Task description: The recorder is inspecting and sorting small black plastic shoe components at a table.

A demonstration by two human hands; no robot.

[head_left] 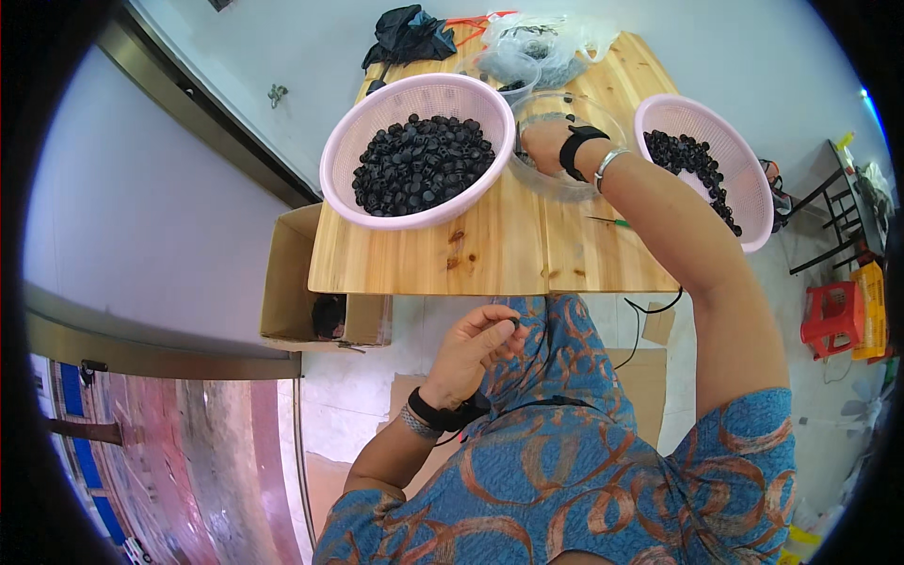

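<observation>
Pinching a small black part (pixel 514 322) between thumb and finger, the left hand (pixel 483 344) sits over the lap, short of the wooden table (pixel 424 268); the right hand (pixel 546 149) is well apart, down in the clear tub (pixel 557 192) (fingertips hidden, can't tell if they grip anything); similar black pieces (pixel 424 165) heap in the left pink basket (pixel 341 151), fewer in the right pink basket (pixel 750 193); part looks light and fairly stiff, likely plastic or rubber, so low breakage risk; small enough to slip, I'd guess; best taken by its outer edge, thumb opposing forefinger.
</observation>
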